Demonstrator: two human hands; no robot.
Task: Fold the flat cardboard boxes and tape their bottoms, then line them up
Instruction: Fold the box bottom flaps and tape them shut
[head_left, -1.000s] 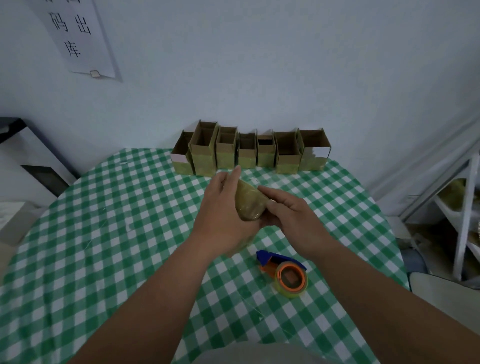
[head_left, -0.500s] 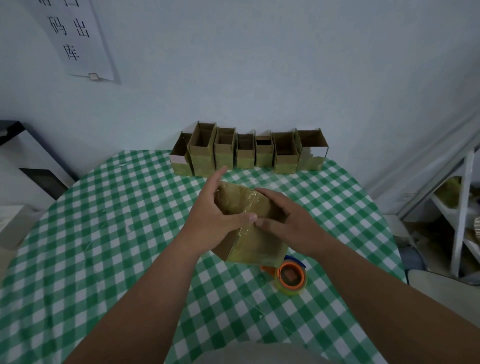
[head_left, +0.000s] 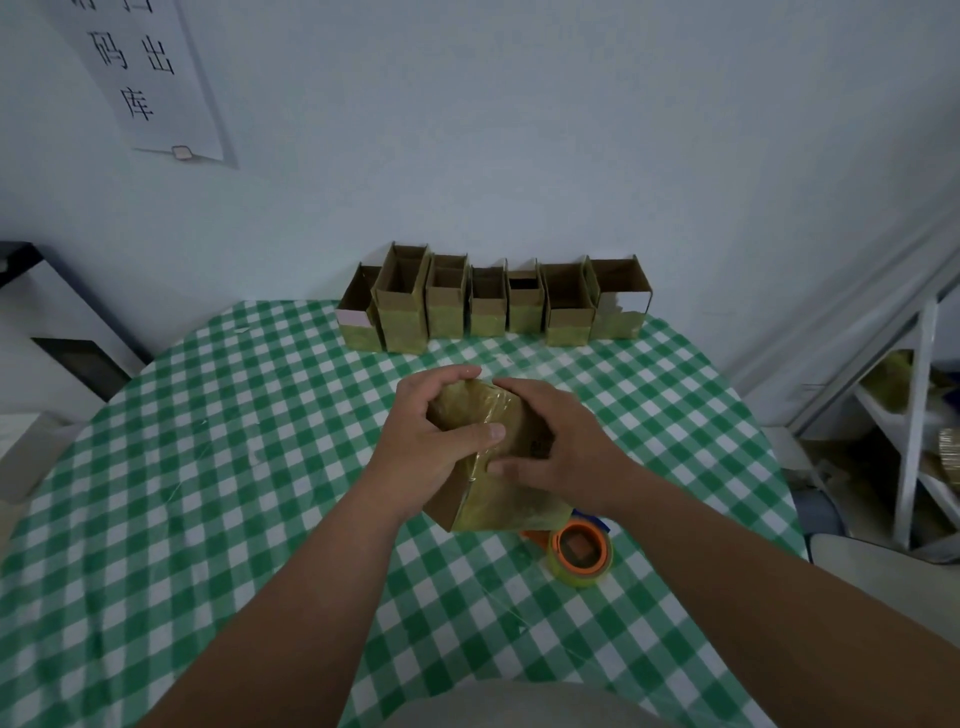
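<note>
Risk: tape on the box (head_left: 498, 467) bottom lifts or wrinkles if the thumbs skip the edges, and box could slip onto the tape dispenser (head_left: 581, 553) lying just under the right hand (head_left: 558, 444). Left hand (head_left: 434, 431) grips the box's left side, thumb across the taped face; right hand clamps the other side. Box sits between both hands above the worktop (head_left: 208, 467). Beyond the hands, row of boxes (head_left: 493, 304) stands open-topped, nothing visible inside
</note>
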